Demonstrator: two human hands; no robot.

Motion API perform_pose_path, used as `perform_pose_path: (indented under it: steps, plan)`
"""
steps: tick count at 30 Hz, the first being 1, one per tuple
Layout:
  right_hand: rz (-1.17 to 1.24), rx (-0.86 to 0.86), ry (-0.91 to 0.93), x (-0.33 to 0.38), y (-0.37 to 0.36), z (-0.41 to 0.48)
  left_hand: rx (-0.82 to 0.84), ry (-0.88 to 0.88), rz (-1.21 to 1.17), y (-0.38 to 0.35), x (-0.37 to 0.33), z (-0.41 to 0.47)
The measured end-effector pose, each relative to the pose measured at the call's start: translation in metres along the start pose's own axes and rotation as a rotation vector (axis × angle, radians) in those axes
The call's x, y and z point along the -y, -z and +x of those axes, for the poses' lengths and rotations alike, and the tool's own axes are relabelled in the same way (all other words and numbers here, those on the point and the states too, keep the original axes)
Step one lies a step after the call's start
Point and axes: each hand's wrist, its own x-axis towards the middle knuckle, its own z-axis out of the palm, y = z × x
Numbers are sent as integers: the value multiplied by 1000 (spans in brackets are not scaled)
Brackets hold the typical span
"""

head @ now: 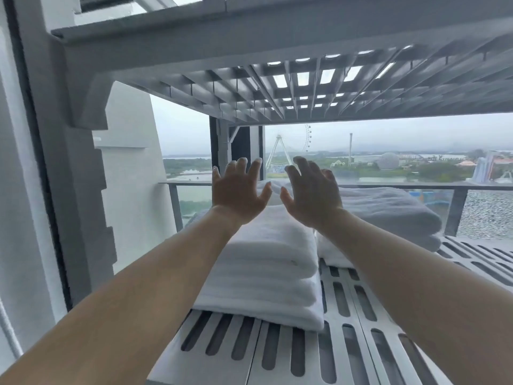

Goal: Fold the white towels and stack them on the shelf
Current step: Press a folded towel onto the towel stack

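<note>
Nothing's gripped right now: left hand (238, 187) and right hand (313, 194) both hover with fingers spread, palms down, over the far end of the stack (266, 262). That folded white pile sits on the slotted shelf (347, 343), running from the hands back toward 6 o'clock. Another towel (388, 209) lies just beside it at about 3 o'clock of the right hand. Looks like the stacking step, maybe just let go or about to pat it flat. Next move probably needs a gentle press to square the edges, then fetching another one.
</note>
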Motion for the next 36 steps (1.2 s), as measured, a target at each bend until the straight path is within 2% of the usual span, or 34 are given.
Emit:
perform_pose_path:
  steps: [4,14,22,26,31,36]
  plan:
    - [11,19,5,-5,-17,12,-5,9,12,-15,1,13]
    - [108,12,47,-22,-44,53,122,28,21,-59,6,46]
    - [225,72,100,-22,-72,74,155,-23,104,-77,9,68]
    - [281,139,64,-21,-94,64,223,3,14,-98,9,54]
    - [388,261,1,-27,-110,49,272,130,-138,-114,14,38]
    - [330,306,22,-26,-112,46,328,131,-169,-109,10,34]
